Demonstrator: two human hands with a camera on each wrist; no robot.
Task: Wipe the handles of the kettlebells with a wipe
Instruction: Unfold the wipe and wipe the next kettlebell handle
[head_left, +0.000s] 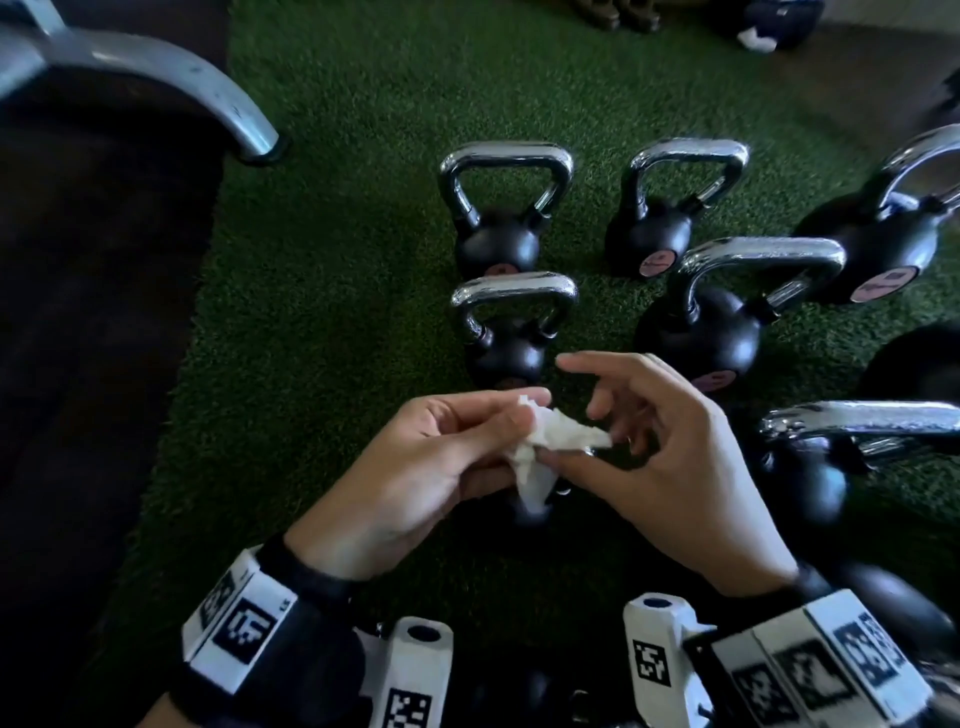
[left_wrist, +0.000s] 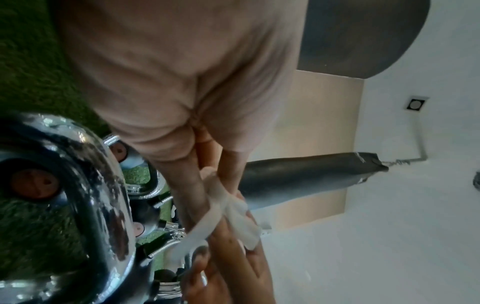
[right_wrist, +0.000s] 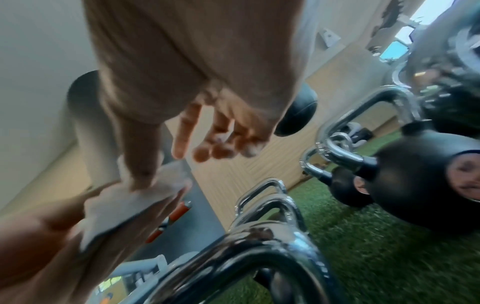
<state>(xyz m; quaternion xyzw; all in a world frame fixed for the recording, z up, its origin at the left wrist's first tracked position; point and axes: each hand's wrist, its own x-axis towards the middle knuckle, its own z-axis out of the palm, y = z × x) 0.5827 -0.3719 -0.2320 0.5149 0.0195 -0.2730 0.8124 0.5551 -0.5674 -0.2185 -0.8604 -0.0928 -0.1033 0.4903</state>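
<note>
A crumpled white wipe hangs between both hands above the green turf. My left hand pinches its left part between thumb and fingers. My right hand pinches the right end, thumb beneath it and index finger stretched out. The right wrist view shows that thumb pressing the wipe against the left hand's fingers. Several black kettlebells with chrome handles stand on the turf. The nearest kettlebell stands just beyond the hands, its handle untouched. In the left wrist view the wipe drapes over the fingers.
More kettlebells stand at the back and to the right. A grey metal machine leg curves down at the upper left beside a dark mat. A punching bag hangs in the background.
</note>
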